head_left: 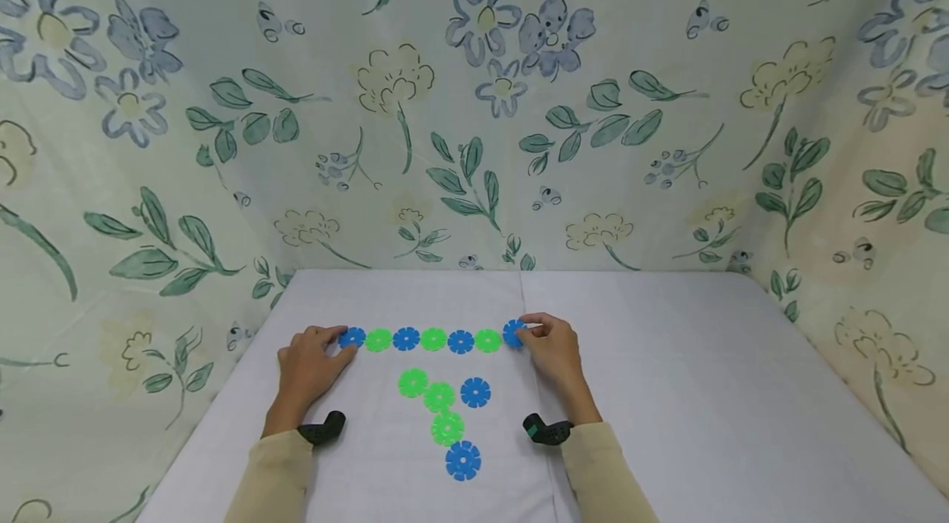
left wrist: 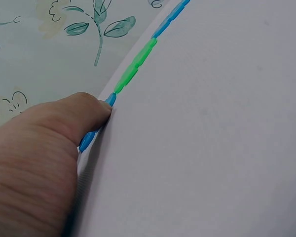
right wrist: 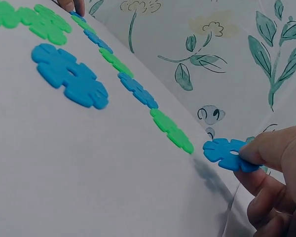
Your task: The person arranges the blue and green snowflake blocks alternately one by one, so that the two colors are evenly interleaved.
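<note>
A row of flat, notched plastic flower discs in alternating blue and green runs across the white table. My left hand is at the row's left end, gripping the leftmost blue disc with the thumb at its near edge and a finger at its far edge. Between thumb and finger, my right hand pinches another blue disc beyond the right end. A shadow lies beneath that disc, which is tilted and lifted off the cloth. The closest disc in the row is a green one.
Nearer the body lie loose discs: several green ones, including one in the middle, plus a blue disc and a lower blue disc. Floral curtain surrounds the white-covered table. A crease runs down the cloth beside the right hand.
</note>
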`<action>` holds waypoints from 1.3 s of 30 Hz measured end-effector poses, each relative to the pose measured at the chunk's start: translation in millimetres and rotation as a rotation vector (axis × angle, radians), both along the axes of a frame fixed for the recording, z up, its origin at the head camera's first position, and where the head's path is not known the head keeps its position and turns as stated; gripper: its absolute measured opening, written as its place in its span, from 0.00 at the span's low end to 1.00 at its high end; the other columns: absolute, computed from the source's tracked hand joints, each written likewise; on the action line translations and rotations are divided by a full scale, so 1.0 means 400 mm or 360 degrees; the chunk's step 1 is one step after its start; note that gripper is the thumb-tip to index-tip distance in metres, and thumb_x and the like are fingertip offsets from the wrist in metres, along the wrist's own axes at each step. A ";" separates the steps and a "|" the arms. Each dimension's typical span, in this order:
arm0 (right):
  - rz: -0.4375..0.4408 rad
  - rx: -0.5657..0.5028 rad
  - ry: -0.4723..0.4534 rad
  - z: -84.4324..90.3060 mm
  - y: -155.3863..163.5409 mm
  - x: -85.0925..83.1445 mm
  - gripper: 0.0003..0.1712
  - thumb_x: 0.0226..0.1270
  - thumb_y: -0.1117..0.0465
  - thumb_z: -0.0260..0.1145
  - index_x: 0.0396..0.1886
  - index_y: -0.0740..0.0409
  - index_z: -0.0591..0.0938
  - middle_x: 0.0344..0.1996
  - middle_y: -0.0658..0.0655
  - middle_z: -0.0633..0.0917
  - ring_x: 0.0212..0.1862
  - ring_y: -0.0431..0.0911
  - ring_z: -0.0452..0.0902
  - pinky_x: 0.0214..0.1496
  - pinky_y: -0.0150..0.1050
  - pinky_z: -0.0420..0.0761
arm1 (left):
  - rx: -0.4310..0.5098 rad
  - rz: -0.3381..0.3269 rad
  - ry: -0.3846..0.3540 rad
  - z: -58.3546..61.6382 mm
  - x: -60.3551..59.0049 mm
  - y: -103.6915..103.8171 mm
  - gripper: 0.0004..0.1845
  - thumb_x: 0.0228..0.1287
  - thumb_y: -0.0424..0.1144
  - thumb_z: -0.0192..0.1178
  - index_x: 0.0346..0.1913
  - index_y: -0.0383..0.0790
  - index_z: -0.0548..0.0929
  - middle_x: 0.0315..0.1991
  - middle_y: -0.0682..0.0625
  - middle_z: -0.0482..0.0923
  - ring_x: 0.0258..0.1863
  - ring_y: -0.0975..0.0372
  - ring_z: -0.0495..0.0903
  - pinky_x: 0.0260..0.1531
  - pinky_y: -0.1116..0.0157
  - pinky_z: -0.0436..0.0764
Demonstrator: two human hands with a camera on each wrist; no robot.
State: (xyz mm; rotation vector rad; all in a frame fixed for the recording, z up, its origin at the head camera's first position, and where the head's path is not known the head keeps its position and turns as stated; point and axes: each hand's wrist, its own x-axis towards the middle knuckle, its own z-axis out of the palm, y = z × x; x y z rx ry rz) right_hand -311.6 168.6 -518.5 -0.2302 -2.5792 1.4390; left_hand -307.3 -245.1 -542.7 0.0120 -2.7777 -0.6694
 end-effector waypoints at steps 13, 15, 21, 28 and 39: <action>-0.0028 0.0241 -0.0016 -0.005 -0.008 0.002 0.12 0.62 0.53 0.70 0.45 0.45 0.88 0.31 0.49 0.87 0.32 0.44 0.79 0.30 0.37 0.72 | 0.0003 0.0003 -0.0010 0.003 -0.002 -0.001 0.28 0.64 0.56 0.64 0.64 0.49 0.80 0.58 0.39 0.79 0.56 0.44 0.74 0.46 0.47 0.63; -0.0034 0.0271 0.0003 -0.007 -0.009 0.002 0.12 0.61 0.53 0.70 0.44 0.46 0.89 0.30 0.49 0.86 0.31 0.44 0.78 0.29 0.37 0.71 | 0.0005 0.0002 -0.0007 0.003 -0.003 -0.001 0.28 0.64 0.55 0.65 0.64 0.49 0.80 0.58 0.39 0.79 0.56 0.44 0.74 0.46 0.47 0.63; -0.0077 0.0316 0.0013 -0.012 -0.011 0.004 0.11 0.60 0.54 0.71 0.42 0.48 0.89 0.32 0.50 0.86 0.34 0.45 0.78 0.34 0.39 0.71 | 0.0006 0.0007 -0.0016 0.000 -0.004 0.001 0.28 0.64 0.56 0.64 0.64 0.48 0.80 0.58 0.38 0.79 0.57 0.44 0.74 0.47 0.46 0.63; -0.0103 0.0341 -0.0033 -0.019 -0.008 -0.002 0.11 0.59 0.54 0.71 0.41 0.50 0.89 0.31 0.50 0.87 0.36 0.45 0.79 0.38 0.40 0.72 | 0.0008 0.0005 -0.0017 -0.001 -0.003 -0.001 0.28 0.65 0.56 0.64 0.65 0.48 0.80 0.58 0.39 0.79 0.57 0.44 0.74 0.47 0.46 0.63; -0.0105 0.0404 -0.0054 -0.027 -0.009 -0.008 0.12 0.59 0.54 0.70 0.41 0.52 0.89 0.29 0.50 0.84 0.35 0.46 0.77 0.38 0.40 0.71 | 0.0001 0.0014 -0.0004 -0.007 -0.006 0.001 0.29 0.63 0.57 0.64 0.64 0.49 0.81 0.57 0.39 0.79 0.56 0.45 0.74 0.45 0.47 0.63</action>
